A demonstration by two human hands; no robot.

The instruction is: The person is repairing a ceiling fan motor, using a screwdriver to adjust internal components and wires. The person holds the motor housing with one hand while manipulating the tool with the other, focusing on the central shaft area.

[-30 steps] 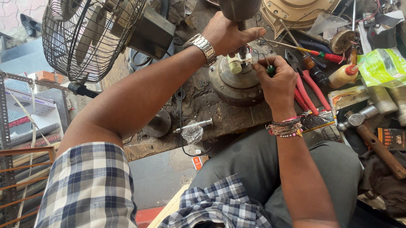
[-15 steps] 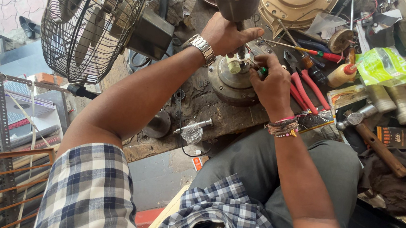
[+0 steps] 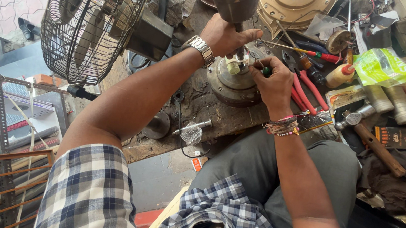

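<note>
Working a round metal motor housing [image 3: 233, 84] at the middle of the cluttered bench [image 3: 203, 111].
Right hand [image 3: 273, 82] closed around a green-handled screwdriver [image 3: 266, 71], tip pointing left into the housing top; left hand [image 3: 225, 37] clamped just behind, steadying; red pliers [image 3: 303, 90] right.

Blue-white checked shirt [image 3: 90, 193]; red-handled pliers [image 3: 309, 91]; green packet [image 3: 381, 66]; grey trousers [image 3: 283, 175].

screwdriver [image 3: 266, 71]: shaft hidden by right hand [image 3: 274, 84] | fan cage [image 3: 88, 17]: top cut off
</note>
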